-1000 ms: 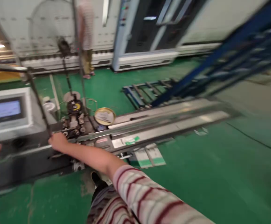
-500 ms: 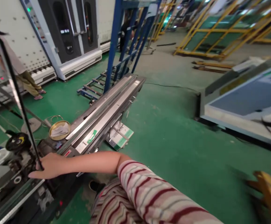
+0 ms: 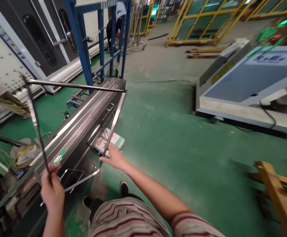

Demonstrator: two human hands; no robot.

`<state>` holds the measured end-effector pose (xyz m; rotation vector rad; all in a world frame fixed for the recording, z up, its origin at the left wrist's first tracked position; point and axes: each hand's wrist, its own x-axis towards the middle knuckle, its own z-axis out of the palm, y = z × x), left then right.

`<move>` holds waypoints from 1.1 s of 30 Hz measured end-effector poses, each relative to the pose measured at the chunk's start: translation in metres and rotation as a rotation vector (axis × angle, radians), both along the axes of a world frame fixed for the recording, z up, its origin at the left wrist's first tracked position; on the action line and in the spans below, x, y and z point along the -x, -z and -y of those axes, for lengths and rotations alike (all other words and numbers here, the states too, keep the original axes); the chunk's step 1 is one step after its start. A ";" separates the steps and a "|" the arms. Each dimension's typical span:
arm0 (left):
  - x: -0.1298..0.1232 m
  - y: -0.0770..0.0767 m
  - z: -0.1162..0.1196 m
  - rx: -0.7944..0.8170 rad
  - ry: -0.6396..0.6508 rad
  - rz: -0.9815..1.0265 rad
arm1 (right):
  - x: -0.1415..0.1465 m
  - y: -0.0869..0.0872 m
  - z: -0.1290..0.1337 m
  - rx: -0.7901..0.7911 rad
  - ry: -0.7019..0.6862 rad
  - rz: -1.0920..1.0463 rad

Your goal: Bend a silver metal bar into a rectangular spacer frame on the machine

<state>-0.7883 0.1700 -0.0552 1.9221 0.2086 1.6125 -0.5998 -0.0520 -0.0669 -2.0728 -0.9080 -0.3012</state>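
A thin rectangular spacer frame [image 3: 76, 85], with dark and silvery bars, is held up at a tilt over a long narrow machine [image 3: 94, 113]. My left hand [image 3: 53, 189] is closed around its near-left dark bar. On the right side bar, my right hand [image 3: 115, 158] grips with thumb and fingers. Part of the frame's near side crosses in front of the machine's flank and its wire brackets. Below my right hand, a white and green box [image 3: 118, 141] rests low beside the machine.
A blue rack [image 3: 84, 49] stands at the machine's far end. A grey-blue machine [image 3: 234, 82] is at right, with a cable along the green floor. A yellow pallet jack [image 3: 269, 184] lies lower right. Two people are partly visible, one at far left, one behind the rack.
My right hand has moved from the machine's near end to the frame's right bar. My left hand has come into view on the frame. The frame has swung right, and my view has shifted right.
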 end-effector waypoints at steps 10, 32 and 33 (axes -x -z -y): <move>-0.118 0.025 0.110 -0.358 0.036 -0.117 | -0.016 -0.087 0.187 -0.940 -0.233 -0.189; -0.342 0.054 0.039 -0.207 0.248 -1.159 | -0.246 -0.174 0.119 -1.322 -0.123 -1.217; -0.351 0.042 0.047 -0.151 0.308 -1.184 | -0.259 -0.178 0.121 -1.289 -0.130 -1.206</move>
